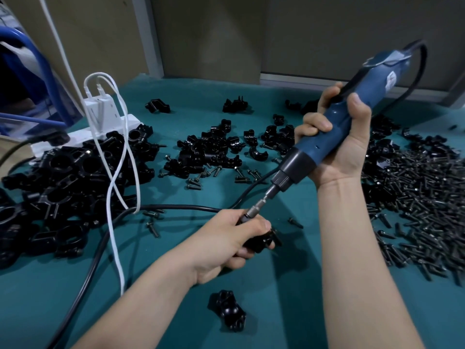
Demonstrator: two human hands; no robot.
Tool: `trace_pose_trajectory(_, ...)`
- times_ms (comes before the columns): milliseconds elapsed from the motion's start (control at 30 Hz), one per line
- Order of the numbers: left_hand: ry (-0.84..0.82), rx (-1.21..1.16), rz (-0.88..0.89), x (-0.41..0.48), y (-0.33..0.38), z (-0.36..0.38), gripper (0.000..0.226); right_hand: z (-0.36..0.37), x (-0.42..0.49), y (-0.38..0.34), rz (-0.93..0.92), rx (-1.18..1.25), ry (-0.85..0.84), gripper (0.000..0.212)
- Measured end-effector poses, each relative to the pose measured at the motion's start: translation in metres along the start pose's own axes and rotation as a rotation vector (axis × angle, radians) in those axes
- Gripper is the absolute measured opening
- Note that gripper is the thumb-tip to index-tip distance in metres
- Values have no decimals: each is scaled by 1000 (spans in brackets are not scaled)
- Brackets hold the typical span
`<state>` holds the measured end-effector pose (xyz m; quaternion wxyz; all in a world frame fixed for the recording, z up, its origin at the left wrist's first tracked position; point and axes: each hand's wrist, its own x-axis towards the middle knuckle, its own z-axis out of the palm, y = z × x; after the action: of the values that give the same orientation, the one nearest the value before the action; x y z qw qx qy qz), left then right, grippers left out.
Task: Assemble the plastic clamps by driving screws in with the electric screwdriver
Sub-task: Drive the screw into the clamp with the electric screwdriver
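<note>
Starting nearest, noted a lone clamp lying on the green mat, closer than the held clamp and apart from it; looked joined, though could not confirm its screws. Gripped the held clamp in the left hand, fingers and thumb curled tight round it, just over the mat. Set the bit of the electric screwdriver against its top at a slant, right beside the thumb; could not tell whether a screw sat under the tip. Clasped the tool's blue body in the right hand, up and right of the held clamp, all fingers wrapped round.

Judged the job well begun but far from finished. Saw, left of the held clamp, a big heap of what looked like joined clamps; beyond it, a smaller pile of loose halves with stray screws; right of it, a broad spread of unused screws.

Marked a black cable running just beyond the held clamp, and white charger leads draped over the heap to its left, both liable to snag a reaching arm. Made out a white power strip farthest off, up and left of the held clamp.
</note>
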<state>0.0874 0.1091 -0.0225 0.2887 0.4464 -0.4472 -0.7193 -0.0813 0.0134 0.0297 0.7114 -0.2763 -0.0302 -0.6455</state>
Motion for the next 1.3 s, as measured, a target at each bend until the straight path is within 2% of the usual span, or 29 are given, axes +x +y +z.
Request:
trace_pose_trajectory(167, -80, 60, -45, -2, 4, -6, 13, -5, -3, -4, -7, -14, 79, 55)
trace_pose_trajectory(267, -122, 96, -47, -4, 4, -7, 13, -6, -5, -15, -19, -18, 70, 55)
trace_pose_trajectory(467, -14, -104, 39, -1, 5, -11, 14, -3, -10, -34, -28, 3, 68, 50)
trace_pose_trajectory(633, -53, -130, 72, -1, 5, -12, 17, -2, -11, -30, -29, -64, 118, 53)
trace_pose_trajectory(833, -27, -131, 80, 0, 4, -11, 14, -2, -9, -25, -12, -80, 107, 53)
trace_pose_trajectory(1067, -6, -89, 58, 2, 2, -10, 27, 1, -6, -20, 22, -119, 53, 52)
trace_pose_trajectory(1300, -27, -203, -23, 3, 2, -9, 16, 2, -7, -19, 21, -46, 26, 52)
